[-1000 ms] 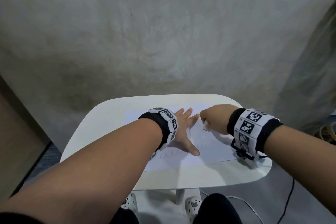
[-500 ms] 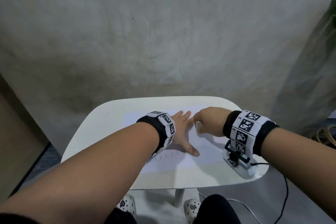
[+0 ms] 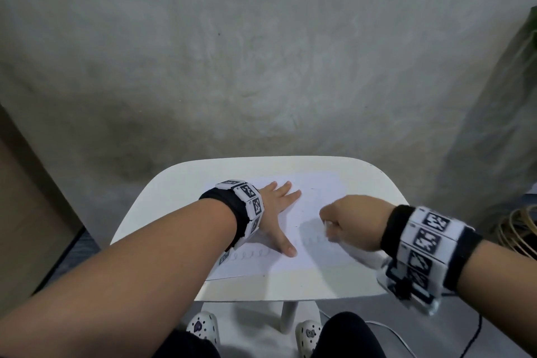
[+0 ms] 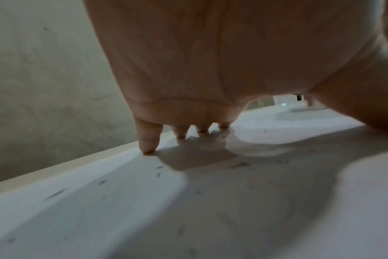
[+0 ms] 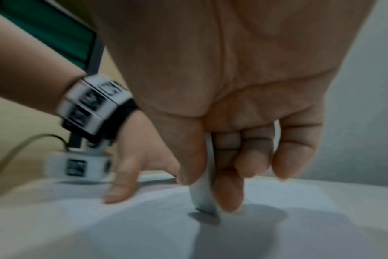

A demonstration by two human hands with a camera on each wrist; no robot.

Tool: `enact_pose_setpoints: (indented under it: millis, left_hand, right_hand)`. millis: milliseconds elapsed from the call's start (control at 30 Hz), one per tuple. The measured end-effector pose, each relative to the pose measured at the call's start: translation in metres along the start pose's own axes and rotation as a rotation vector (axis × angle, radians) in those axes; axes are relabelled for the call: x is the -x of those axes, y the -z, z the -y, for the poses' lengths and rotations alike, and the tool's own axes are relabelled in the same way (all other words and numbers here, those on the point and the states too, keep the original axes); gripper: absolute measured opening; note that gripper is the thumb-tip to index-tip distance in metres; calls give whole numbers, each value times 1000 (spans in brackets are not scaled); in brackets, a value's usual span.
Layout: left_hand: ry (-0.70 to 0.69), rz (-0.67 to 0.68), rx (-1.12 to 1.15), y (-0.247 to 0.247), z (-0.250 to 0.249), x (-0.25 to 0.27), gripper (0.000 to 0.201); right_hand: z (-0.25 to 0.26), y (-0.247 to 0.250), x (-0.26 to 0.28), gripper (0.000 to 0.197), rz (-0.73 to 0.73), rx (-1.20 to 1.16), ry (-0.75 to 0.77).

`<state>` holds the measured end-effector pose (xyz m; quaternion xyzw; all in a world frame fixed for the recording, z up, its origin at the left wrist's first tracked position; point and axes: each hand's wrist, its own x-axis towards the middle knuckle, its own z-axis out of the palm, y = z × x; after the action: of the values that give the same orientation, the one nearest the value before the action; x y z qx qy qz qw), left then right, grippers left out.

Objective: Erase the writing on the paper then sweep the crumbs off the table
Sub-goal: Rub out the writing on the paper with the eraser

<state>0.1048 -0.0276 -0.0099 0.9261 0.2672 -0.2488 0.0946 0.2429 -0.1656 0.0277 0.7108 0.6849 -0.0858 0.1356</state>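
A white sheet of paper lies on the small white table, with a faint row of pencil writing near its front edge. My left hand presses flat on the paper, fingers spread. My right hand pinches a white eraser between thumb and fingers, its tip just above the paper to the right of my left thumb. Dark eraser crumbs are scattered over the paper in the left wrist view.
A grey cloth backdrop hangs behind the table. A brown panel stands at the left. Coiled cable lies at the right and a cord runs across the floor. My knees and shoes sit under the front edge.
My right hand with the eraser has moved from beside my left fingertips toward me and to the right. The left hand has stayed pressed on the paper.
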Motion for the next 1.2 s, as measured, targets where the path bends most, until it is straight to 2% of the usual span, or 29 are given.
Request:
enact_pose_setpoints:
  millis: [133, 200, 300, 367, 467, 567, 733, 767, 867, 967, 1000, 1133, 1200]
  left_hand:
    - [2, -2, -12, 0, -1, 0, 131]
    - [4, 4, -10, 0, -1, 1, 130]
    - [6, 3, -7, -1, 0, 0, 130]
    - [7, 0, -5, -1, 1, -1, 130]
    - [8, -7, 3, -2, 0, -2, 131]
    - [10, -10, 6, -2, 0, -2, 130]
    - [7, -2, 10, -2, 0, -1, 130]
    - [8, -2, 8, -2, 0, -2, 130]
    - [7, -8, -1, -3, 0, -3, 131]
    - [7, -8, -5, -4, 1, -3, 131]
    - [8, -9, -4, -4, 1, -3, 131]
    - [8, -1, 6, -3, 1, -2, 131]
    - [9, 5, 5, -2, -1, -2, 131]
  right_hand:
    - [-2, 9, 7, 11, 75, -7, 42]
    - [-4, 20, -6, 20, 58, 16, 30]
    - [-1, 19, -18, 14, -22, 17, 25]
    - [-1, 9, -14, 25, -30, 55, 48]
    - [-6, 4, 1, 32, 54, 14, 53]
    - [-6, 16, -1, 17, 160, -18, 47]
    - [6, 13, -20, 8, -29, -79, 23]
    - [7, 9, -19, 13, -33, -62, 33]
    - [5, 6, -7, 25, 58, -18, 48]
    - [3, 18, -5, 15, 218, -33, 39]
    - [4, 23, -8, 11, 231, -25, 38]
    - [11, 22, -23, 11, 14, -85, 14]
    - [10, 15, -24, 7, 4, -106, 14]
